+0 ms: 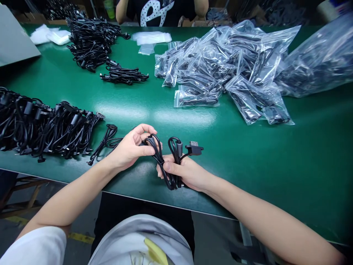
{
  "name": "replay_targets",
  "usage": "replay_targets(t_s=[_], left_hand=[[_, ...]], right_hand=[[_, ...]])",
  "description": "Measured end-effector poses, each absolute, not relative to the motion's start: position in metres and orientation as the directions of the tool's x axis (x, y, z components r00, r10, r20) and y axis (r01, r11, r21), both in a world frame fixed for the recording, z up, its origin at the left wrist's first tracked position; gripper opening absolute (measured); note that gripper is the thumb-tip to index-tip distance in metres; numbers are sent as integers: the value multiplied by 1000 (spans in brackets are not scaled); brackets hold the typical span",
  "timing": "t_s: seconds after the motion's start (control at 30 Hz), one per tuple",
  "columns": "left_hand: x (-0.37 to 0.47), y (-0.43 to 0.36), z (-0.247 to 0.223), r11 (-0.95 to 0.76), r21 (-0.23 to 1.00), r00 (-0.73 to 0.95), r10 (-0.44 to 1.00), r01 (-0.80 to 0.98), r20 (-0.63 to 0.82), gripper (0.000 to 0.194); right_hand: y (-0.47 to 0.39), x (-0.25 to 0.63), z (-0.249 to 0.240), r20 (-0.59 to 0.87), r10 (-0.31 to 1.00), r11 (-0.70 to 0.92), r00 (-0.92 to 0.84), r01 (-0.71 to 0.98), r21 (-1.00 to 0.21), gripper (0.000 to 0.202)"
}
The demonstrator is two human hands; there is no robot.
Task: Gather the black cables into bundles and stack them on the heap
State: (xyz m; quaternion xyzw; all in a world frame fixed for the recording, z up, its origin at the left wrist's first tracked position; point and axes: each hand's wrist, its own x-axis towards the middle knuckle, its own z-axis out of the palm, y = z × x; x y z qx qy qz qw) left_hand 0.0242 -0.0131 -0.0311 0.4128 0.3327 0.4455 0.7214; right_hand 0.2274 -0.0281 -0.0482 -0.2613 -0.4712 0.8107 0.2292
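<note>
Green bench (309, 158), piled left and right

Biggest heap, far side, centre to right: cables in clear bags (209, 62). Next, a row of loose black cables (49, 129) at left; beyond it, a dark cable pile (89, 40), then a smaller bunch (124, 75).

Right hand (190, 171): fingers wrapped round two black coils side by side, near the bench's front edge, thumb across the front. Left hand (135, 145): fingers and thumb pinching the upper loop of the left coil (159, 156). Right coil (172, 145) stands beside it. Smallest: a plug (194, 149), jutting rightward above the right hand.
</note>
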Motion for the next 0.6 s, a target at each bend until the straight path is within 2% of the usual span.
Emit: replay_targets(t_s=[0.2, 0.43, 0.53, 0.6], left_hand=[[26, -16, -27, 297, 868, 348, 924, -398, -157, 36], [27, -13, -31, 209, 923, 261, 957, -324, -125, 28], [26, -12, -33, 189, 937, 286, 953, -292, -103, 31], [25, -13, -33, 164, 942, 302, 951, -292, -72, 36]], right_hand=[[-26, 228, -51, -229, 620, -529, -750, -184, -828, 47], [-25, 228, -51, -240, 616, -550, -751, -192, -813, 44], [-27, 227, -51, -237, 567, -557, -789, -155, -816, 47], [-28, 226, -50, -223, 580, -532, -784, -158, -832, 42]])
